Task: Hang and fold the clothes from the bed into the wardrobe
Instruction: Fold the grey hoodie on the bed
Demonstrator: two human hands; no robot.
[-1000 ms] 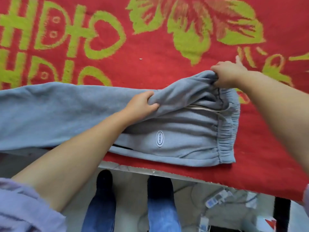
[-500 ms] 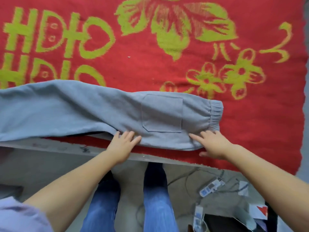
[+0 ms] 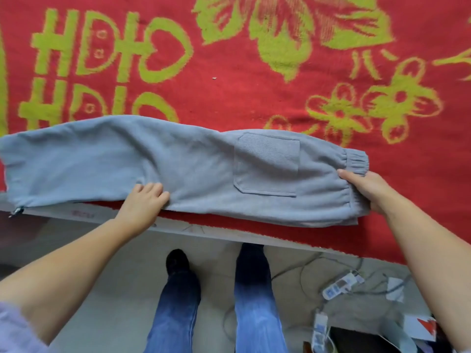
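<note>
One sweatpants (image 3: 178,169), two hands (image 3: 142,202), one blanket (image 3: 254,85)

Grey sweatpants (image 3: 178,169): matt fleecy cotton-like knit, ribbed elastic waistband (image 3: 355,160). Red blanket (image 3: 242,93): coarse, fuzzy woven pile. Jeans (image 3: 254,314): denim. Floor (image 3: 107,276): smooth.

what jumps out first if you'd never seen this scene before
The red blanket with big yellow-green flowers and lettering fills the top half. Across its near edge lie grey sweatpants, folded lengthwise, back pocket up, waistband to the right. The left hand grips the near edge around the middle, and the right hand holds the waistband end.
</note>
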